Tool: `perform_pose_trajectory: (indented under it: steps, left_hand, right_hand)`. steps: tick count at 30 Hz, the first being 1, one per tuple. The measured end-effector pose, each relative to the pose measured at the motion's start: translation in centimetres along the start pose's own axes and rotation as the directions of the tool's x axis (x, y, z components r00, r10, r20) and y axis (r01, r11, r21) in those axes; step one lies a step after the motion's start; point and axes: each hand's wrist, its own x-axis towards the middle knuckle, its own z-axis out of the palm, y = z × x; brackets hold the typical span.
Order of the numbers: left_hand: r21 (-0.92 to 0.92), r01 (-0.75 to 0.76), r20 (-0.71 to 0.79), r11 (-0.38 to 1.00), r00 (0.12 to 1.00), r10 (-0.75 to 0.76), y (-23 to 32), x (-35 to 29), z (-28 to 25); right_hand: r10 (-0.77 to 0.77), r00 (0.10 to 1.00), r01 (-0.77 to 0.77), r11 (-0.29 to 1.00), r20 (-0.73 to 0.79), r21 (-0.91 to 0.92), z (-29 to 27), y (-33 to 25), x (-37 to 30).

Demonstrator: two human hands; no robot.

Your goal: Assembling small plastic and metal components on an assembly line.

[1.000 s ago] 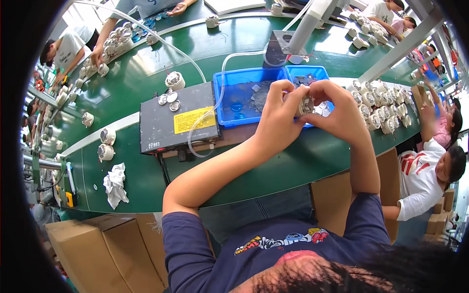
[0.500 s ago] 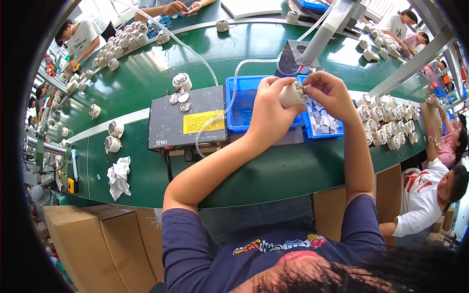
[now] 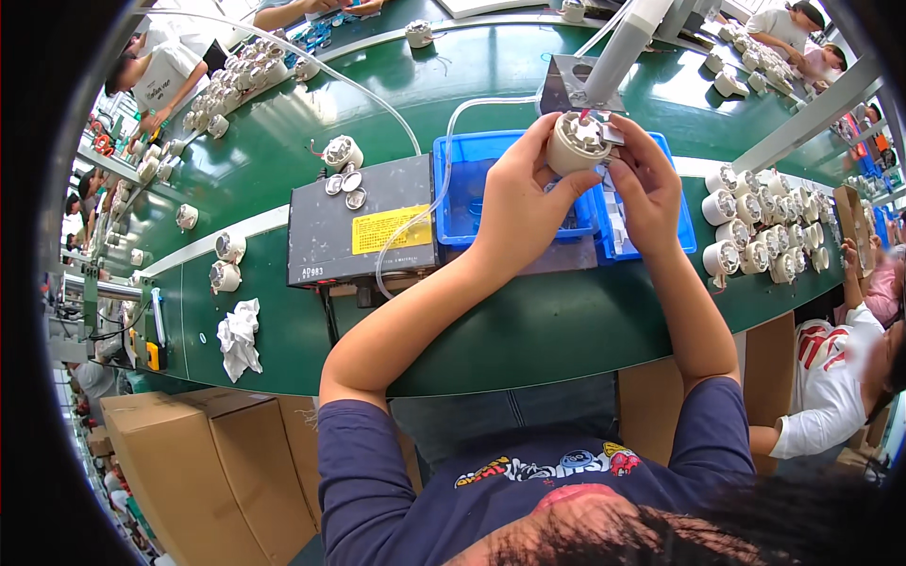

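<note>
My left hand [image 3: 514, 193] is wrapped round a cream cylindrical motor housing [image 3: 574, 158], held above the blue bins with its slotted metal end tilted up. At its right side, my right hand [image 3: 653, 193] has fingers and thumb pinched about a small white square piece [image 3: 612, 135]; part of the grip is hidden. Under the hands stand a larger blue bin [image 3: 455, 236] and a narrower blue bin [image 3: 678, 231]. White and grey square pieces [image 3: 615, 231] lie in the narrower one.
A black box-shaped device [image 3: 321, 226] carries metal discs [image 3: 354, 179]; another housing [image 3: 342, 153] stands at its far edge. A clear hose [image 3: 454, 141] loops past. Rows of housings [image 3: 755, 231] fill the right side. A crumpled white cloth [image 3: 239, 338] lies left. A metal post [image 3: 628, 52] rises behind.
My left hand has turned the housing so its slotted end faces up toward me. My right hand has shifted down its side, and a white square piece now shows at its fingers.
</note>
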Motion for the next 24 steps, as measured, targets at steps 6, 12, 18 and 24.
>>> perform_pose_trajectory:
  steps: [6, 12, 18, 24]
  left_hand:
    - [0.001, 0.012, -0.037, 1.000, 0.999, -0.012, -0.29, 0.18, -0.22]
    - [-0.029, 0.005, -0.058, 1.000, 0.998, -0.007, -0.35, 0.33, -0.06]
    - [-0.034, -0.044, -0.067, 0.998, 0.997, 0.042, 0.13, 0.58, -0.17]
    - [-0.067, -0.038, -0.067, 0.997, 0.997, 0.034, -0.03, 0.17, -0.26]
  right_hand:
    - [-0.020, 0.997, 0.012, 0.995, 0.078, 0.101, 0.31, -0.61, -0.26]
    - [-0.027, 0.990, 0.008, 0.990, 0.135, 0.138, -0.38, 0.01, -0.33]
    - [-0.058, 0.985, 0.026, 0.981, 0.165, 0.192, -0.09, -0.33, 0.07]
    - [-0.036, 0.978, -0.004, 0.982, 0.207, 0.191, -0.15, -0.43, 0.12]
